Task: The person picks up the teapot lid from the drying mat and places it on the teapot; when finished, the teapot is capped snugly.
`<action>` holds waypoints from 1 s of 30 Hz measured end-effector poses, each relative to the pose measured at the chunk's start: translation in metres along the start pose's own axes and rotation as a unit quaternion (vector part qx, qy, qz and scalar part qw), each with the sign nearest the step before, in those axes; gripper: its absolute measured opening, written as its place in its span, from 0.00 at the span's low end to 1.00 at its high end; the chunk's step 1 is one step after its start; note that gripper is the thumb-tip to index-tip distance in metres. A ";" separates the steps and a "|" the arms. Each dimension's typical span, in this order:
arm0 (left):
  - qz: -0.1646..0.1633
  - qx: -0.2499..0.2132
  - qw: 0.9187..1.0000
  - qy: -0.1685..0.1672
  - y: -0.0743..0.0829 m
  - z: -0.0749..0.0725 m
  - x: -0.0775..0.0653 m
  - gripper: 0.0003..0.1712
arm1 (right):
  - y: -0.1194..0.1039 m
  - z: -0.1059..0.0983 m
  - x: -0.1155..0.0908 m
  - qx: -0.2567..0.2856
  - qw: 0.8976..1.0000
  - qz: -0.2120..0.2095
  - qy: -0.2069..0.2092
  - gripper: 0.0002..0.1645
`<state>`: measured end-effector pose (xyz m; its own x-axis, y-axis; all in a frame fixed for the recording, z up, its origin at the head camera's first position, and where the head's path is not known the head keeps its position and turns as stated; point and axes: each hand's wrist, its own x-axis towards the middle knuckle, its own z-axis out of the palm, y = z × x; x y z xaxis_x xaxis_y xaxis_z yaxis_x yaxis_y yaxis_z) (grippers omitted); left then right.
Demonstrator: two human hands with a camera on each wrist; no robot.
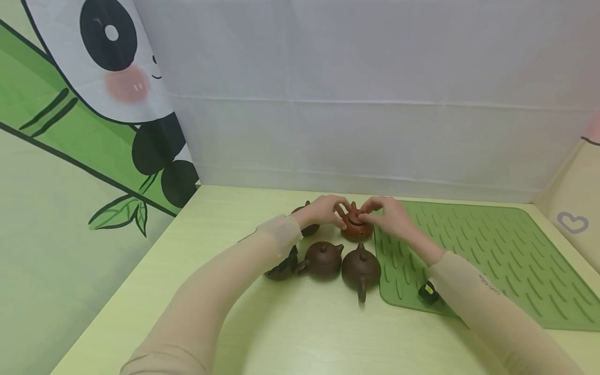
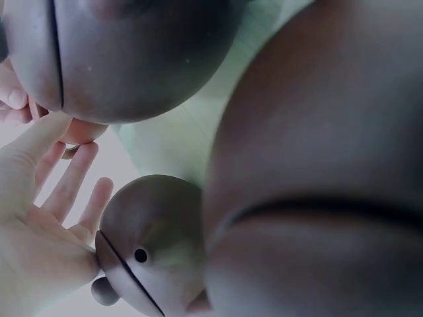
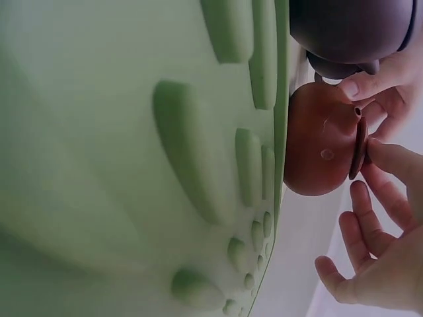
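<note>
A reddish-brown teapot (image 1: 357, 232) stands at the back of the group, beside the mat. My left hand (image 1: 323, 209) grips it from the left, thumb and fingers around its side. From the right, my right hand (image 1: 392, 217) pinches the teapot's lid (image 3: 359, 149), which sits tilted with a dark gap under its rim. In front are two dark brown teapots, one with its spout pointing right (image 1: 323, 260) and one with its handle toward me (image 1: 361, 270). Another dark teapot (image 1: 310, 229) is partly hidden behind my left wrist.
A green ridged mat (image 1: 478, 250) covers the right side of the table. Another dark teapot (image 1: 280, 271) shows partly below my left forearm, with a black wrist camera over it. A pale curtain (image 1: 356, 104) hangs behind the table (image 1: 309, 333).
</note>
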<state>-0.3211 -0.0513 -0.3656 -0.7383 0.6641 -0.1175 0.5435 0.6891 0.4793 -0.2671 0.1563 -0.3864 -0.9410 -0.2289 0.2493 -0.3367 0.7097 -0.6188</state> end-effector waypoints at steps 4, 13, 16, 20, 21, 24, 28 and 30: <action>-0.001 0.000 1.000 0.000 0.000 0.000 0.000 0.27 | 0.000 0.000 0.000 -0.004 1.000 -0.002 -0.002 0.09; 0.000 0.004 1.000 0.004 0.000 0.001 0.001 0.27 | 0.001 0.002 0.000 -0.009 1.000 -0.007 0.000 0.09; 0.000 0.004 1.000 0.003 0.000 0.001 0.000 0.27 | 0.000 0.002 -0.001 -0.008 1.000 -0.005 -0.002 0.09; 0.001 0.002 1.000 0.002 0.001 0.000 -0.001 0.27 | 0.000 0.002 -0.001 -0.007 1.000 -0.002 -0.006 0.10; 0.002 0.002 1.000 0.001 0.001 0.000 -0.001 0.27 | 0.000 0.001 -0.001 -0.007 1.000 -0.002 -0.007 0.10; 0.002 0.002 1.000 0.002 0.002 0.000 -0.001 0.27 | 0.000 0.001 -0.001 -0.006 1.000 -0.001 -0.006 0.10; 0.003 0.002 1.000 0.003 0.002 -0.001 -0.002 0.26 | -0.001 0.001 -0.001 -0.006 1.000 -0.003 -0.004 0.10; 0.002 0.003 1.000 0.002 0.003 -0.001 -0.002 0.26 | -0.001 0.001 -0.001 -0.006 1.000 -0.003 -0.004 0.10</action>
<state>-0.3185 -0.0510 -0.3634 -0.7375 0.6661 -0.1120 0.5488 0.6876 0.4755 -0.2656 0.1552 -0.3874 -0.9391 -0.2386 0.2474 -0.3422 0.7166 -0.6078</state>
